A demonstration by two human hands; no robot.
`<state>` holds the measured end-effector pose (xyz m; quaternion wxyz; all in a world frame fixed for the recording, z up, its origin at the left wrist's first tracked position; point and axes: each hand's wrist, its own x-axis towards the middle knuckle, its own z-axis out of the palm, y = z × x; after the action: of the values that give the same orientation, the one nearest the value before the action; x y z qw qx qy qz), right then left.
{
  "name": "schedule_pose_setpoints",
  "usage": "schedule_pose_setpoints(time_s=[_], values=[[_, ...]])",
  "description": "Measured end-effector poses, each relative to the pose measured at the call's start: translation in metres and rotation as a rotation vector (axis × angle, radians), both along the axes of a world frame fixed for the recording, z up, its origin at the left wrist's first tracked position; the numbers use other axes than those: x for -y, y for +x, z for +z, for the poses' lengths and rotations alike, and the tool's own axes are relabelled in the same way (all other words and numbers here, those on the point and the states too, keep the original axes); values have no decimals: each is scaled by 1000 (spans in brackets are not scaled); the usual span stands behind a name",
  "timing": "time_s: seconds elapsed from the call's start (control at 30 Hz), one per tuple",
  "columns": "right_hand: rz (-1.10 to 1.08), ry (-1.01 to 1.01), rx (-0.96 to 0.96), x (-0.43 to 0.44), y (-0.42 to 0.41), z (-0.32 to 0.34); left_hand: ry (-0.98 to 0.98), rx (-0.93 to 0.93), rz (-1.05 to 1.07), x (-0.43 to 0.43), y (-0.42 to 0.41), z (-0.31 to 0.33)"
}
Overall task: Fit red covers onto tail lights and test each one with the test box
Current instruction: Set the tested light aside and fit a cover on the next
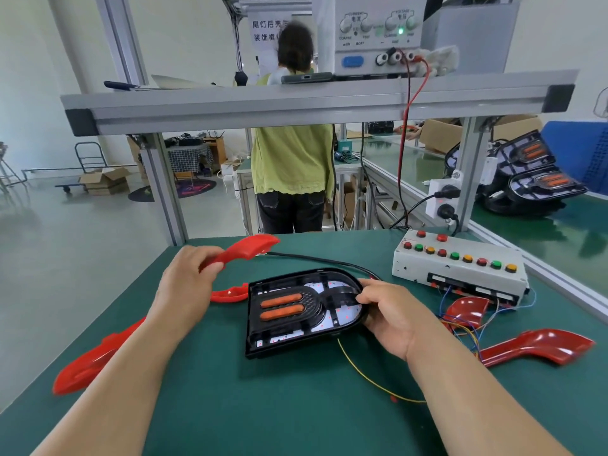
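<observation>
A black tail light (pixel 296 311) with two orange strips lies face up at the middle of the green table (pixel 263 406). My right hand (pixel 385 314) grips its rounded right end. My left hand (pixel 187 281) holds a curved red cover (pixel 246 250) raised above the table, left of and beyond the light. The white test box (pixel 460 271) with coloured buttons stands at the right, with thin wires trailing from its front.
More red covers lie on the table: a long one (pixel 92 363) at the left, one (pixel 230 294) beside the light, two at the right (pixel 539 348) (pixel 467 309). A yellow wire (pixel 365 376) runs from the light. Finished tail lights (pixel 533 172) sit far right. A person (pixel 292 159) stands behind the bench.
</observation>
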<state>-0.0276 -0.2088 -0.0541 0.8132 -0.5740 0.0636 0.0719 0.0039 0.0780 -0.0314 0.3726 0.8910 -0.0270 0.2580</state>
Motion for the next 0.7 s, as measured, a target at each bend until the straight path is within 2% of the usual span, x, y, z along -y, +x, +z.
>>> schedule_pose_setpoints(time_s=[0.1,0.17,0.33,0.7], values=[[68,101,29,-4,-2,2,84,136,-256,30,-18,11],[103,176,43,-6,-3,3,116,142,-337,46,-26,12],[143,270,49,-6,-5,1,130,132,-375,56,-33,12],[157,253,68,-6,-6,3,172,131,-388,58,-31,5]])
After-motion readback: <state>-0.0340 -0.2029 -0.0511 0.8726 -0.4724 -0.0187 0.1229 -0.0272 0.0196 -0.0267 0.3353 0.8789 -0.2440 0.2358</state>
